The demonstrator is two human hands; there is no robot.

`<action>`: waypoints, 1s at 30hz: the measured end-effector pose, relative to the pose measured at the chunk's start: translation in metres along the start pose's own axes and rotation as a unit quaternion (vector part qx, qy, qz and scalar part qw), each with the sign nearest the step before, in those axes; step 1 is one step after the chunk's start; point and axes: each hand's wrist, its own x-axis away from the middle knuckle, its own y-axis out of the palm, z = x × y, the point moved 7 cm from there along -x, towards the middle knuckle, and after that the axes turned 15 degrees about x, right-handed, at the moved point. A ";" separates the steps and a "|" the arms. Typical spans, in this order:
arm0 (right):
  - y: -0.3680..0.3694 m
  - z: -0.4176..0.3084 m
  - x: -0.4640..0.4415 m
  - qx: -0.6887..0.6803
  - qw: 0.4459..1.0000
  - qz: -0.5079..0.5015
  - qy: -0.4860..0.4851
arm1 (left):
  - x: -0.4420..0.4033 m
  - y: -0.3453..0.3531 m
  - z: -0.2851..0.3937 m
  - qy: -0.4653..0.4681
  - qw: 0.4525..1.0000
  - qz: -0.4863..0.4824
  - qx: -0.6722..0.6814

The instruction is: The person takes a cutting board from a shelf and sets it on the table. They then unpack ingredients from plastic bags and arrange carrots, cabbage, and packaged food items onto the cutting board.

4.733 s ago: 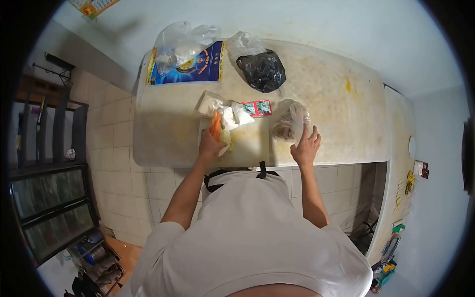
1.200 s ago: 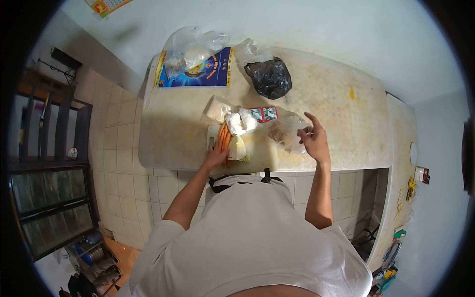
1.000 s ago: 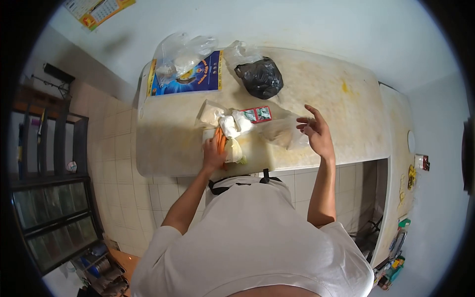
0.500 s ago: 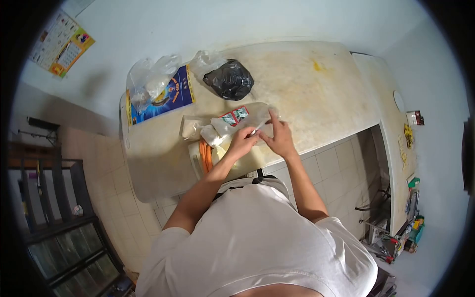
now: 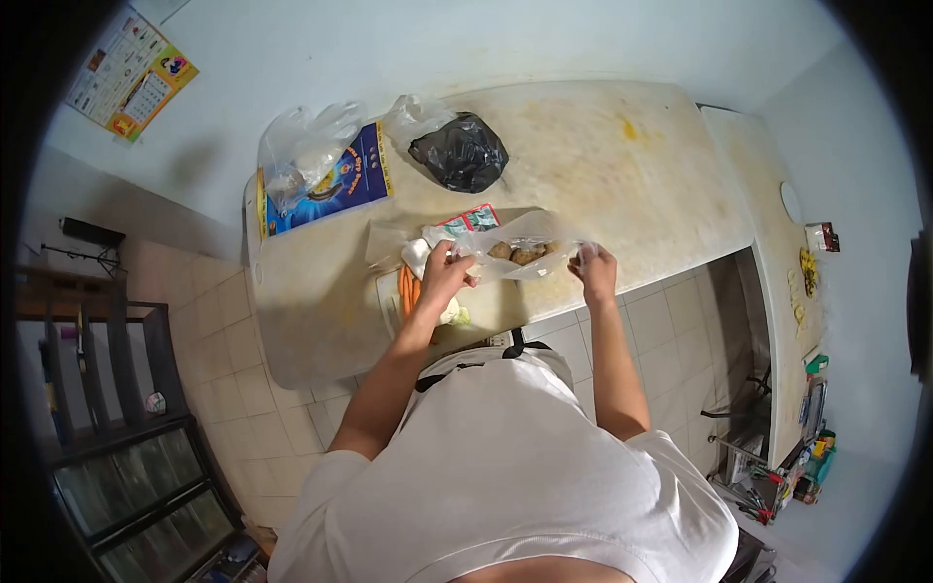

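Note:
A clear plastic bag is stretched between my two hands above the table. Several brown lumps, of a kind I cannot make out, show in its middle. My left hand pinches the bag's left end, while the fingers of my right hand are closed on its right end. Just left of my left hand lie orange carrots and a white item. A pale green vegetable, partly hidden by my left forearm, is beside them. Behind the bag is a red and green packet.
On the pale table, a black plastic bag sits toward the back. A blue printed sheet or box lies at the back left, with a clear bag on it. The table's front edge runs close to my body.
My hands have moved apart, the left going left and the right going right. The plastic bag is now spread wide, and the brown lumps have come into view.

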 end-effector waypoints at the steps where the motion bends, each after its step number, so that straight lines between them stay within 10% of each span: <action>1: 0.003 -0.012 0.005 -0.077 0.997 -0.021 0.018 | 0.003 -0.006 -0.001 -0.015 0.999 0.018 -0.034; 6: -0.001 -0.031 0.015 -0.020 0.992 -0.098 0.079 | -0.003 -0.020 -0.018 -0.109 0.966 -0.066 -0.226; 8: -0.009 -0.040 0.015 0.151 0.987 -0.054 0.021 | -0.017 -0.033 -0.030 -0.059 0.995 -0.038 -0.077; 13: -0.009 -0.035 0.003 0.051 0.997 -0.058 -0.023 | -0.019 -0.022 -0.040 -0.101 0.931 0.050 0.347; 19: 0.000 -0.011 -0.014 0.046 0.998 -0.051 0.007 | -0.032 -0.034 -0.084 -0.136 0.899 0.186 0.373; 22: 0.008 -0.037 -0.001 0.157 0.972 -0.124 -0.127 | -0.043 -0.030 -0.076 -0.089 0.962 0.050 0.253; 25: 0.021 -0.076 0.029 0.416 0.832 -0.143 -0.337 | -0.032 -0.026 -0.059 -0.014 0.992 -0.001 -0.128; 30: 0.020 -0.057 0.000 0.495 0.814 -0.123 -0.277 | -0.038 -0.036 -0.043 0.036 0.928 0.009 -0.371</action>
